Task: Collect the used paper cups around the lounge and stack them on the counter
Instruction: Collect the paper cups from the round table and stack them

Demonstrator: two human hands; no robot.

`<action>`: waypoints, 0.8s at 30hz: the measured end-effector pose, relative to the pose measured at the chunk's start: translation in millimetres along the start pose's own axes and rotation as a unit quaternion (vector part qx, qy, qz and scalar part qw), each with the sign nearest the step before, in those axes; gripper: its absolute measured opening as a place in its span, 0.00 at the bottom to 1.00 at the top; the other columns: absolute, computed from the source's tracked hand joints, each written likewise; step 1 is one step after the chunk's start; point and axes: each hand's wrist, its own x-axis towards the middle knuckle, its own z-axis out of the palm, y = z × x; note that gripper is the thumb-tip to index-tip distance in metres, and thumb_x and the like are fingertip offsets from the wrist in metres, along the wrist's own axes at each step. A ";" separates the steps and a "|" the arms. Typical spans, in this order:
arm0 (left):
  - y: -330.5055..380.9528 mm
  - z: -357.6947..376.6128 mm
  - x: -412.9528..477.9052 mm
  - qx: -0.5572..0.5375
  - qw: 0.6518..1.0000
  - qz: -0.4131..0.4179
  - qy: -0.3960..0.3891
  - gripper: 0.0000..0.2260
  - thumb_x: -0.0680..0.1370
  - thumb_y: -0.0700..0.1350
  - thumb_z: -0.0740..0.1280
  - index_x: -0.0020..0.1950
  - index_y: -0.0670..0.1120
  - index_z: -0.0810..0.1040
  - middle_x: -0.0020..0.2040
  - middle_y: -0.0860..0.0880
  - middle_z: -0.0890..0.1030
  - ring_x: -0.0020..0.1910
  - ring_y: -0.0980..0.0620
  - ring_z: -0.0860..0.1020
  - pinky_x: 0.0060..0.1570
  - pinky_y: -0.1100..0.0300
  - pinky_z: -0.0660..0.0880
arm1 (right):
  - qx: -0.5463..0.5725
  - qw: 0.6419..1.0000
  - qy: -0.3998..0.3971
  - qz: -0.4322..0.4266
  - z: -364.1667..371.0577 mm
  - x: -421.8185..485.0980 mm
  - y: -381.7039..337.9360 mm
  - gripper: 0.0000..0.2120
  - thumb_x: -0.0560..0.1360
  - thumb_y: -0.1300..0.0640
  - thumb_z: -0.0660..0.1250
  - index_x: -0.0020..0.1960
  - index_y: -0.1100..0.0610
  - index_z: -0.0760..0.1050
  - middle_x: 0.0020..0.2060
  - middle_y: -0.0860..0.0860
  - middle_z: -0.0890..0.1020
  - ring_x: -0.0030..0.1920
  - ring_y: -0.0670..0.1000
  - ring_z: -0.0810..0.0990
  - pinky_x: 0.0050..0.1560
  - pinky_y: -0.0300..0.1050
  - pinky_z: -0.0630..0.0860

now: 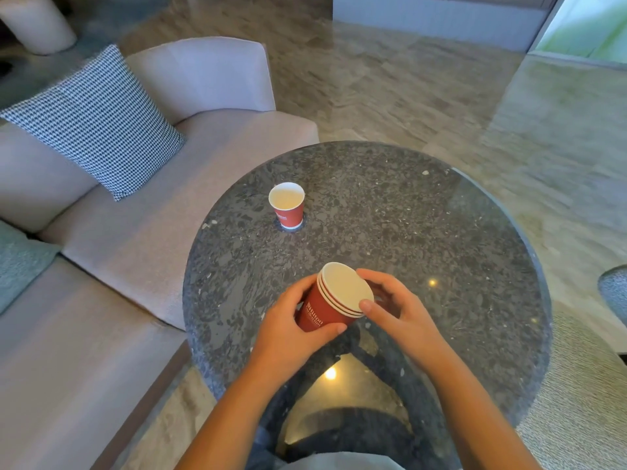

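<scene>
A stack of three nested red paper cups (334, 300) with white insides is held tilted above the round dark stone table (424, 232). My left hand (291, 323) wraps the stack's red side from below. My right hand (393, 303) touches the rims, thumb on the near edge and fingers behind. A single red paper cup (287, 205) stands upright on the table's far left part, apart from both hands, and looks empty.
A beige sofa (135, 232) curves along the table's left side, with a black-and-white patterned cushion (98, 120) and a teal cushion (17, 262) on it. Marble floor lies beyond the table. A grey seat edge (614, 293) shows at the right.
</scene>
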 end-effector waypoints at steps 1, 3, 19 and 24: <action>-2.0 -2.3 -0.3 -0.002 1.000 -0.004 0.007 0.27 0.64 0.45 0.78 0.53 0.69 0.70 0.50 0.71 0.75 0.51 0.75 0.72 0.43 0.79 0.69 | -0.004 1.000 -0.003 0.001 2.5 2.0 -0.5 0.22 0.67 0.46 0.66 0.60 0.47 0.71 0.57 0.46 0.78 0.59 0.45 0.76 0.63 0.56 0.71; -6.8 -8.6 0.7 -0.006 1.000 -0.017 0.025 0.27 0.65 0.46 0.77 0.54 0.69 0.68 0.51 0.69 0.74 0.50 0.76 0.72 0.42 0.79 0.69 | -0.010 1.000 -0.003 0.005 7.7 7.2 -1.8 0.21 0.67 0.45 0.65 0.59 0.44 0.70 0.58 0.44 0.77 0.59 0.43 0.75 0.64 0.55 0.70; -49.3 -126.6 40.6 -0.002 0.986 -0.106 0.126 0.32 0.67 0.48 0.75 0.68 0.52 0.65 0.64 0.50 0.73 0.62 0.50 0.72 0.60 0.52 0.73 | -0.096 0.993 0.061 0.017 71.9 89.1 4.9 0.17 0.72 0.55 0.67 0.59 0.46 0.69 0.56 0.45 0.76 0.59 0.44 0.74 0.58 0.38 0.69; -54.8 -156.4 69.6 0.002 0.989 -0.099 0.113 0.32 0.67 0.47 0.75 0.68 0.50 0.66 0.65 0.49 0.72 0.62 0.49 0.72 0.59 0.52 0.73 | -0.148 0.983 0.100 0.036 88.8 118.2 6.5 0.21 0.72 0.52 0.68 0.63 0.49 0.68 0.58 0.47 0.75 0.58 0.44 0.73 0.56 0.38 0.66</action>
